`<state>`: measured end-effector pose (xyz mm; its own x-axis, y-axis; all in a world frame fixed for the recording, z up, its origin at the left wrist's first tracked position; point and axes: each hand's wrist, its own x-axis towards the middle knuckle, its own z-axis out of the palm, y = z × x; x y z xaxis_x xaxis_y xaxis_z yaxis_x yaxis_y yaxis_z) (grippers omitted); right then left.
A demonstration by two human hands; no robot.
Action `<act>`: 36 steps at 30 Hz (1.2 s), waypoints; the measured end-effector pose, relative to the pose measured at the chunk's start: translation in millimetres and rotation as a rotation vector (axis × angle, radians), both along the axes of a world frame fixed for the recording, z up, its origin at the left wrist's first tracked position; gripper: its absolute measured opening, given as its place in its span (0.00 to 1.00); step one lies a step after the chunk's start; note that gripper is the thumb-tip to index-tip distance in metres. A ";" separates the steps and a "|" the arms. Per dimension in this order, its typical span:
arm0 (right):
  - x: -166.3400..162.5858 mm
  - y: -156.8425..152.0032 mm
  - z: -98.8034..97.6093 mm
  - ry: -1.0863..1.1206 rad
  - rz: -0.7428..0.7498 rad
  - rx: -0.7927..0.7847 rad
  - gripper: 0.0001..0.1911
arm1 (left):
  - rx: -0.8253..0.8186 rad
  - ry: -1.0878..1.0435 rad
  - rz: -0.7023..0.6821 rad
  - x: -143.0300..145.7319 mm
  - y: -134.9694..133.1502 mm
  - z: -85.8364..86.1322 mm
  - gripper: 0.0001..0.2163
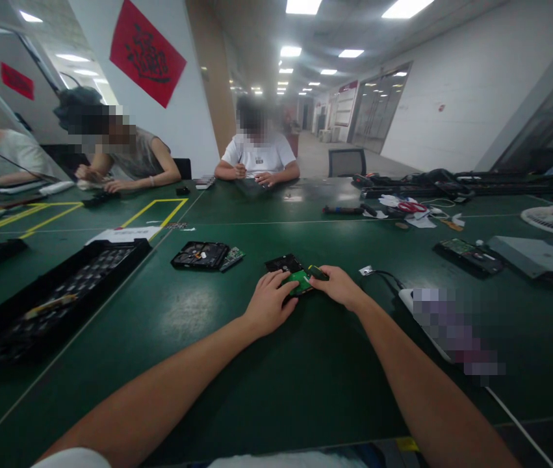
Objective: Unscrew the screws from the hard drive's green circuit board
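A hard drive lies on the green table in front of me, its green circuit board facing up. My left hand is on its left and near side, fingers over the board and thumb along the near edge, gripping it. In my right hand is a screwdriver with a dark and yellow-green handle. Its tip points left over the board; whether it touches a screw is too small to tell. To the left lies another opened hard drive, a loose circuit board at its right side.
A long black tray stands at left. On the right are a phone with a cable, another drive and a grey metal box. Farther back lie tools, paper scraps and red-handled scissors. Several people sit across the table.
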<state>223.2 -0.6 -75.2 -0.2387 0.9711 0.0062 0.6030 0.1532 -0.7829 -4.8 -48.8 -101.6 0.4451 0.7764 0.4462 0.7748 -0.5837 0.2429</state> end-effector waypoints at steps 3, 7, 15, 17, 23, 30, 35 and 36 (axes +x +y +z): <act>0.8 0.2 -0.1 -0.007 0.013 0.000 0.14 | -0.006 0.000 -0.004 -0.2 -0.4 1.0 0.20; 1.5 1.3 -2.0 -0.010 0.036 -0.013 0.16 | -0.006 0.004 -0.002 -0.1 -0.9 1.3 0.20; 0.9 -1.0 3.6 -0.008 0.007 0.006 0.13 | -0.003 -0.002 0.000 0.3 -0.9 1.4 0.19; 0.9 -1.2 4.2 -0.005 0.010 0.010 0.13 | 0.000 0.000 0.001 0.2 -0.7 0.6 0.19; 1.8 1.7 -0.3 -0.003 0.023 0.036 0.13 | 0.011 0.006 0.000 -0.1 0.4 -0.4 0.20; 2.9 4.7 -7.7 -0.010 -0.002 0.009 0.16 | 0.003 0.007 0.000 0.0 -1.1 1.6 0.19; 2.0 2.2 -3.8 -0.003 -0.016 0.011 0.14 | 0.002 0.010 0.004 -0.4 -0.4 0.6 0.19; 1.8 1.7 -2.9 0.000 -0.016 0.011 0.14 | 0.002 0.008 0.004 -0.4 -0.3 0.3 0.20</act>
